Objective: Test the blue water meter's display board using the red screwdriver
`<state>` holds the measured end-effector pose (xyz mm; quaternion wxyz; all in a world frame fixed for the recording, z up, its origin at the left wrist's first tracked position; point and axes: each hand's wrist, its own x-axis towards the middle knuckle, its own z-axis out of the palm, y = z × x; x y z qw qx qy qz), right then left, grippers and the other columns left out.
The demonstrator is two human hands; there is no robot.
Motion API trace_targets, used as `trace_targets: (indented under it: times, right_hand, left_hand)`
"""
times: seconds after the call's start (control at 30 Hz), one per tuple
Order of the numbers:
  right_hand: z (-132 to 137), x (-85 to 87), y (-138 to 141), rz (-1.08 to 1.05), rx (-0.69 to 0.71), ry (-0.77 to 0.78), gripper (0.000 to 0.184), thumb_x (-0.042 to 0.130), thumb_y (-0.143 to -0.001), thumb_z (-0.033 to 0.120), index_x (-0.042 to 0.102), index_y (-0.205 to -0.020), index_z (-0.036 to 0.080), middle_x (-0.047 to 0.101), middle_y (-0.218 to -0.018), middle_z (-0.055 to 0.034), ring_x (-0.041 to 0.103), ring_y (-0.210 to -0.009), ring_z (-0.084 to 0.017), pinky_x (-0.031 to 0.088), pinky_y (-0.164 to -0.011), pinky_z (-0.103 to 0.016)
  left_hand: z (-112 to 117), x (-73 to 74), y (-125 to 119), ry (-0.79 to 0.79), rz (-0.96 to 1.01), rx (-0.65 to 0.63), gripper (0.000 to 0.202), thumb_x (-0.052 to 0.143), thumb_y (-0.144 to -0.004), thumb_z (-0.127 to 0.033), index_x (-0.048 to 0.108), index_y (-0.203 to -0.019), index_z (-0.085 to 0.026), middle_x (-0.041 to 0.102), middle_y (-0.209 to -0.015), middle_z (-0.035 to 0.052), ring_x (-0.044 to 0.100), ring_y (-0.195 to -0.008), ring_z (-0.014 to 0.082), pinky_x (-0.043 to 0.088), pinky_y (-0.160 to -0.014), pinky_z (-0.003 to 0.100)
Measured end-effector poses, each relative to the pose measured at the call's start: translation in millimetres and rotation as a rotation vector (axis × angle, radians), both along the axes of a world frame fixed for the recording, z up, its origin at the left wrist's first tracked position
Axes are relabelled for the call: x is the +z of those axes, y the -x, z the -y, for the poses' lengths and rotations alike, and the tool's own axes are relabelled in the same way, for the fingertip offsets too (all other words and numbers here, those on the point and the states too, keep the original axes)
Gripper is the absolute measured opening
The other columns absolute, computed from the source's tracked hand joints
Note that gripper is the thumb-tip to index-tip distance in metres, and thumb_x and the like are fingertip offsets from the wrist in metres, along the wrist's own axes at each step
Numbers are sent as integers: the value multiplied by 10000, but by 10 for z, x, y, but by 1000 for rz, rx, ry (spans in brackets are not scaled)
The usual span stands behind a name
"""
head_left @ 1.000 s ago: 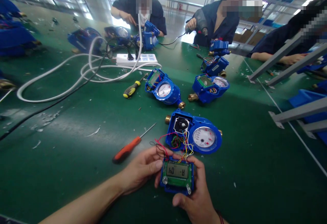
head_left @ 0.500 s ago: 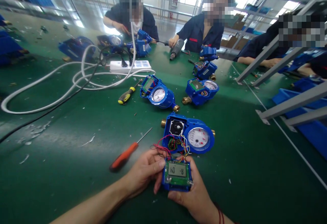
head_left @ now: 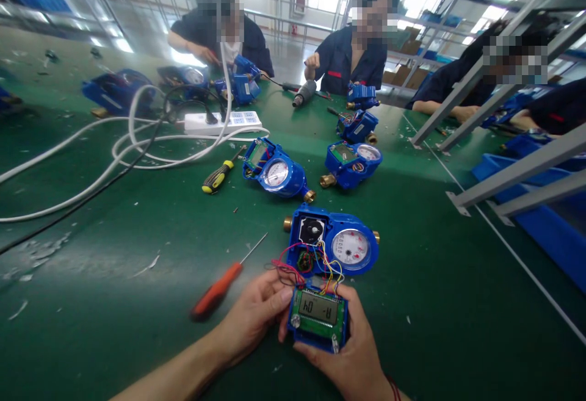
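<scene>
Both of my hands hold a small blue display module (head_left: 317,315) whose green circuit board carries a lit LCD. My right hand (head_left: 350,346) wraps its right side and near edge, while my left hand (head_left: 260,309) pinches the upper left corner by the wires. Red, black, yellow and white wires (head_left: 330,263) run from the module to an opened blue water meter (head_left: 332,239) lying just beyond. The meter has a round white dial and brass ends; a black round part sits in its open box. Left of my left hand lies an orange-handled screwdriver (head_left: 217,291).
Beyond are more blue water meters (head_left: 277,172) (head_left: 351,163), a yellow-black screwdriver (head_left: 218,176), a white power strip (head_left: 222,121) with looping cables, and a heat gun (head_left: 304,93). Grey metal struts (head_left: 517,172) and blue bins (head_left: 544,212) stand at right. Several co-workers sit across the green table (head_left: 137,321).
The module has tilted slightly in my hands and come a little nearer. The view has shifted slightly. Across the table, a co-worker's hand has lifted off the heat gun.
</scene>
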<state>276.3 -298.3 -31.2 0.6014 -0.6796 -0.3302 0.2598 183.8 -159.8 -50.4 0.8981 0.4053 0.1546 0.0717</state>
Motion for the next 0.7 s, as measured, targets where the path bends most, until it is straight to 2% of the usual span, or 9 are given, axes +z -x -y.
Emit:
trace_targets:
  times: [0.1, 0.33, 0.47, 0.6, 0.7]
  right_hand:
    - [-7, 0, -12, 33, -9, -13, 633, 800, -545, 170, 435, -1052, 264, 664, -916, 29, 663, -805, -149, 550, -712, -191]
    - [-17, -43, -18, -415, 121, -93, 656, 820, -554, 190, 409, -1060, 270, 668, -973, 9, 658, -878, -170, 548, -759, -249]
    - [-22, -101, -39, -481, 136, -119, 699, 847, -516, 197, 407, -1055, 269, 663, -969, 13, 652, -877, -162, 534, -758, -241]
    - [-36, -137, -48, -543, 182, -151, 703, 850, -516, 259, 397, -1053, 259, 659, -954, -1, 647, -873, -178, 523, -763, -267]
    - [-39, -158, -51, -500, 172, -113, 695, 841, -517, 311, 395, -1047, 247, 645, -977, -24, 637, -887, -199, 515, -768, -294]
  left_hand:
    - [-2, -22, 9, -3, -10, -9, 276, 598, -796, -328, 511, -975, -137, 589, -728, 21, 501, -450, 47, 395, -415, 135]
    - [-4, -73, 16, -26, -32, -32, 273, 560, -817, -339, 475, -983, -140, 563, -667, 13, 481, -422, 52, 361, -393, 131]
    - [3, -101, 20, -73, -39, -34, 326, 561, -805, -383, 435, -993, -148, 543, -630, -8, 473, -403, 61, 358, -383, 145]
    - [-50, -110, 25, -197, -60, -38, 313, 540, -819, -399, 442, -984, -153, 551, -671, -9, 470, -439, 61, 359, -423, 166]
    - [-124, -85, 25, -364, -96, 9, 243, 480, -863, -382, 506, -952, -158, 564, -719, -6, 517, -600, 87, 416, -567, 197]
